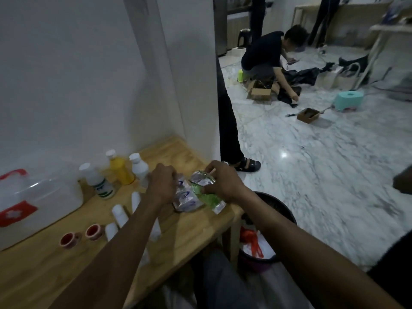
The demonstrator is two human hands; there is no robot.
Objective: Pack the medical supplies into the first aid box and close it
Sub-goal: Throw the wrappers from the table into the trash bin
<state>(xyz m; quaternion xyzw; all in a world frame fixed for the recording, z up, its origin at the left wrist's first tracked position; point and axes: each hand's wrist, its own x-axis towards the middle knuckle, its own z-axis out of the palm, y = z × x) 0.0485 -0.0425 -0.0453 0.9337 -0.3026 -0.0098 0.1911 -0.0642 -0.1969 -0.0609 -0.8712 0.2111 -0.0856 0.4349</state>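
A clear plastic first aid box (44, 197) with a red handle and red label stands at the left of the wooden table (189, 237), lid down. Behind my hands stand a white bottle with a green label (98, 181), a yellow bottle (120, 169) and another white bottle (139, 167). Two red-cored tape rolls (81, 235) and several white tubes (119, 216) lie nearer me. My left hand (162, 184) grips a white-and-blue packet (187, 200). My right hand (219, 180) grips a green-and-silver packet (206, 195) beside it.
A dark waste bin (265, 237) with red and white rubbish stands just right of the table. A person's dark trouser leg and sandal (247, 163) stand past the table's far corner. Further off, a person crouches over a cardboard box (260, 91) on the marble floor.
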